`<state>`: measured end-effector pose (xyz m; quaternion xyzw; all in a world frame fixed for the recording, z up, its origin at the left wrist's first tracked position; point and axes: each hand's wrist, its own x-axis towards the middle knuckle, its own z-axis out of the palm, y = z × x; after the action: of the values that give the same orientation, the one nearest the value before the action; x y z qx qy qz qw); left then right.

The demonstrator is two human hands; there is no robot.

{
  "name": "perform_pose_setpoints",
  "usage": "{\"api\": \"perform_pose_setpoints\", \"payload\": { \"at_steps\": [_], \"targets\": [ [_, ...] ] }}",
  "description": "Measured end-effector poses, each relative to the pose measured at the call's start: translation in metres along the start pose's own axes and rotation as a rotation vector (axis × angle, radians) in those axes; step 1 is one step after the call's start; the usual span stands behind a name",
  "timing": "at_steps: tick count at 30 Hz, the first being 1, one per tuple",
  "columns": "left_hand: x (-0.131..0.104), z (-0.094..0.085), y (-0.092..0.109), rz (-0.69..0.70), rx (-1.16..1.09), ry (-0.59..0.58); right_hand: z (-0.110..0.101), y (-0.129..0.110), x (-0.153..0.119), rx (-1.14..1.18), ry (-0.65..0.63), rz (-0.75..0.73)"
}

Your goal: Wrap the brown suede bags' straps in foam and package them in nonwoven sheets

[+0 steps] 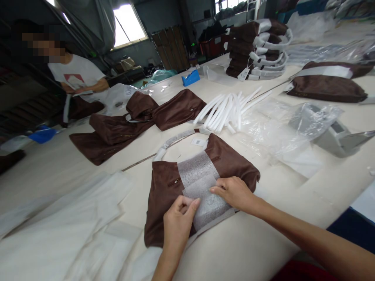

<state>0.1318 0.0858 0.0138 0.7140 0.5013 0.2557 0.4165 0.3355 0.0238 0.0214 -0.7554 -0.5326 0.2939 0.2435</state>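
Observation:
In front of me a brown handbag (234, 160) lies flat on the table, its handle (172, 140) wrapped in white padding and looped away from me. A barcode tag (198, 142) rests inside the loop. Around the bag's middle runs a band of thin whitish wrapping sheet (202, 183). My left hand (178, 218) pinches the sheet's left edge between thumb and fingers. On the right edge, my right hand (234, 191) is closed in a similar pinch. The sheet's near end hangs at the bag's lower edge.
Loose white sheets (67, 226) spread at left. Beyond lie more brown bags (117, 128), white foam strips (222, 111), a blue tape dispenser (190, 78) and a grey tape dispenser (334, 132) partly under clear plastic. Wrapped bags (243, 50) are stacked behind. A co-worker (79, 74) is at far left.

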Motion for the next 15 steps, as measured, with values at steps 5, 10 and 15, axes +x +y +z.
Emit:
{"api": "perform_pose_setpoints", "payload": {
  "at_steps": [5, 10, 15],
  "targets": [
    [-0.018, 0.004, 0.01, 0.598, 0.284, 0.413, 0.003, 0.002, 0.0, 0.034, 0.013, 0.019],
    [-0.021, 0.026, 0.007, 0.942, 0.566, 0.059, 0.011, 0.008, 0.0, 0.028, 0.05, -0.018],
    [-0.011, 0.043, -0.01, 0.849, 0.848, -0.06, 0.011, 0.006, -0.001, 0.086, 0.069, 0.018]
  ]
}}
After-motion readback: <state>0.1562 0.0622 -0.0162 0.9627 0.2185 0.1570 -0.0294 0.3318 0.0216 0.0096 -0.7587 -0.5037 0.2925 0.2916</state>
